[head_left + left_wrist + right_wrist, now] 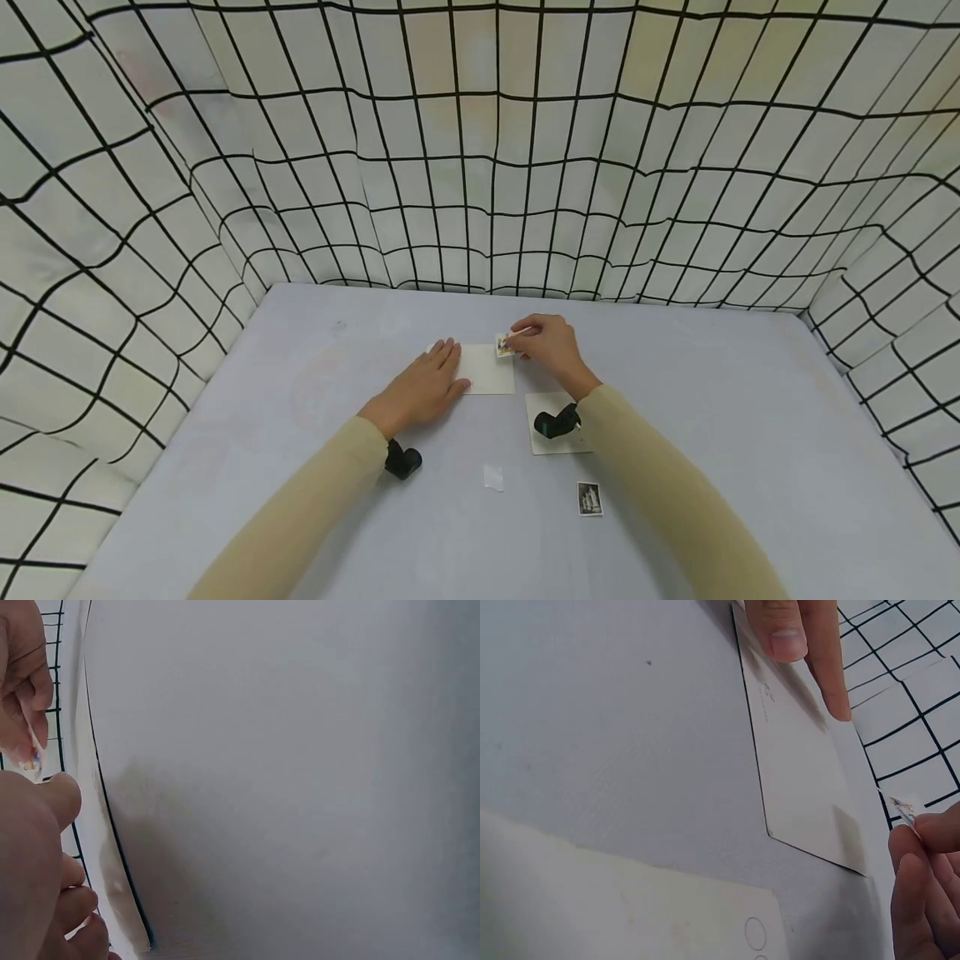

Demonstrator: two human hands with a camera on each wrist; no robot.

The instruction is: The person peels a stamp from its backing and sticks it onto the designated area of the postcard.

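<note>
Near the table's far side, my left hand (427,387) lies flat with straight fingers over the left end of a white envelope-like sheet (483,375). My right hand (551,346) pinches a small stamp (503,345) with a coloured print between thumb and fingers. In the head view the stamp overlaps the sheet's upper right corner. The right wrist view shows the stamp (904,810) edge-on, raised above the sheet (802,765), with its shadow on that corner. Faint handwriting shows on the sheet near my left fingers.
A second pale sheet (543,446) lies under my right wrist, with printed circles at one corner. Closer in are a small dark-pictured stamp (590,498) and a small translucent scrap (492,477). Black-lined white netting (495,183) walls the table's far side and flanks.
</note>
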